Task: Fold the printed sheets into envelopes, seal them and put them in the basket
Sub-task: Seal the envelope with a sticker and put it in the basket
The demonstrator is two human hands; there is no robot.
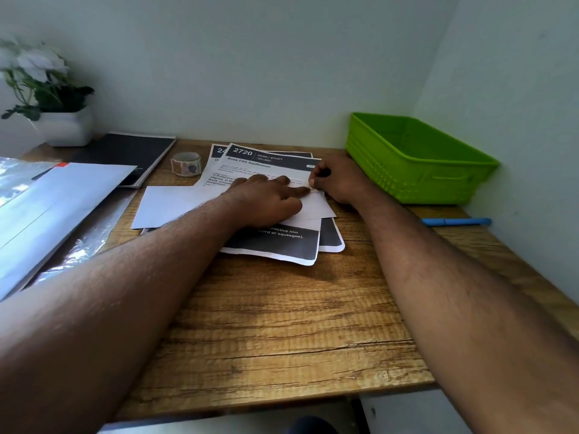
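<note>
A brown wood-grain desk (282, 324) is seen from above, with two bare forearms stretched across it from the near edge. In the middle of the desk a stack of printed sheets with black header and footer bands (275, 245) is laid, and on top of the stack a folded white paper envelope (175, 205) is spread, its left part reaching past the stack onto the wood. The envelope is pressed flat under the left hand (269, 202), whose fingers are held straight and pointed toward the right. Just beyond those fingertips, at the envelope's right end, a small strip is pinched between the curled fingers of the right hand (338, 180); what the strip is cannot be told. A blue pen (456, 221) is laid by the right wall. Farther back, a small roll of patterned tape (185, 163) is stood left of the sheets, beside a black notebook (125, 155). A bright green plastic basket (416, 161) is set in the far right corner, well apart from the envelope.
</note>
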